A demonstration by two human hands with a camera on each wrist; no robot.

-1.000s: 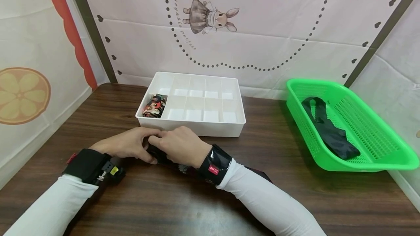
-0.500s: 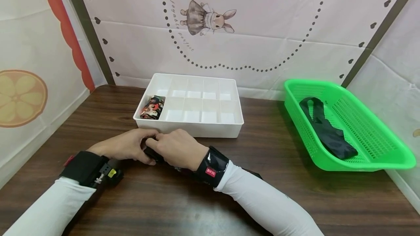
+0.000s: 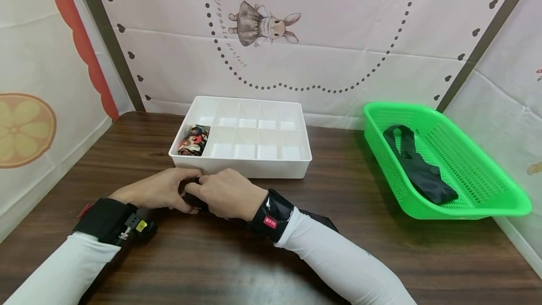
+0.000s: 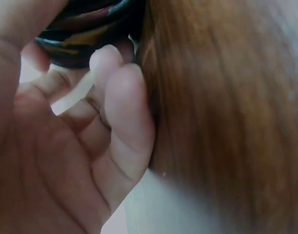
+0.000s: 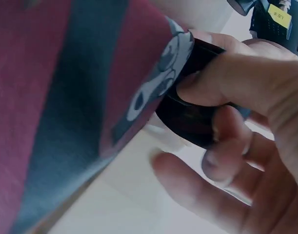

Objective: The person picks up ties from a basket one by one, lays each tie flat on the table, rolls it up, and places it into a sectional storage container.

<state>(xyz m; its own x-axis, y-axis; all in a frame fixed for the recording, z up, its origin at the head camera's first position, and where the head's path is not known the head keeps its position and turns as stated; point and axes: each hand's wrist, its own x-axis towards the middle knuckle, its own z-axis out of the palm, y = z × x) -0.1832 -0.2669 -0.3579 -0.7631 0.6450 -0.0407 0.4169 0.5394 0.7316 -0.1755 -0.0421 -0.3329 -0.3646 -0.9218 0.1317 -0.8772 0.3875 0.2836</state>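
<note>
Head view: both hands meet on the wooden table (image 3: 381,248), just near of the white divider box (image 3: 241,166). The left hand (image 3: 158,191) and right hand (image 3: 226,193) curl around a dark rolled tie (image 3: 192,197); its loose tail (image 3: 319,218) trails right under the right forearm. This looks like the rolling step, partly done. Next, I judge, the roll needs tightening along that tail before it fits a compartment. One patterned roll (image 3: 194,139) already sits in the box's near-left compartment; a black tie (image 3: 417,168) lies in the green basket (image 3: 478,201), far right.

Left wrist view: fingers (image 4: 124,107) curl, pinching the roll's edge (image 4: 85,34) at the fingertips, above the palm.

Right wrist view: the thumb (image 5: 246,73) clamps the dark roll (image 5: 188,117), fingers underneath; striped red-and-blue fabric (image 5: 66,97) stretches away left.
</note>
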